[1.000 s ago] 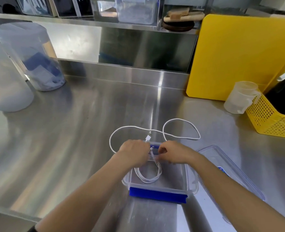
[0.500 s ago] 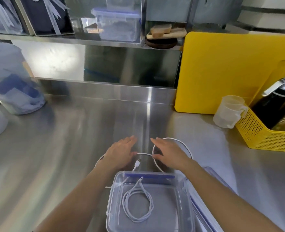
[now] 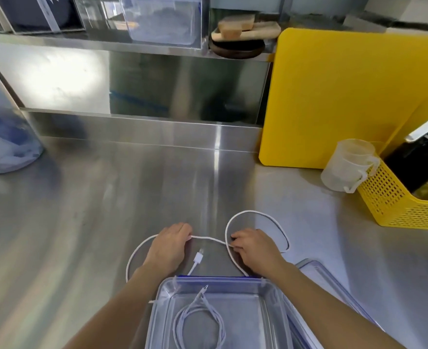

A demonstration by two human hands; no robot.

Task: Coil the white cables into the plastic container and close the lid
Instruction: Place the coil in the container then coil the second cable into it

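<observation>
Grip: left hand [image 3: 169, 244] and right hand [image 3: 254, 248] pinch the long white cable [image 3: 208, 238] on the steel tabletop [image 3: 107, 210] | change: fingers flat half a second ago, now closed | other white cable [image 3: 199, 321] coiled in clear rectangular plastic container [image 3: 162, 311]; second coiling likely next.

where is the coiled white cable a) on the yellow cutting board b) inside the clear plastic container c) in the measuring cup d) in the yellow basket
b: the coiled cable lies inside the clear plastic container; the left hand and right hand pinch the loose cable beyond it.
</observation>
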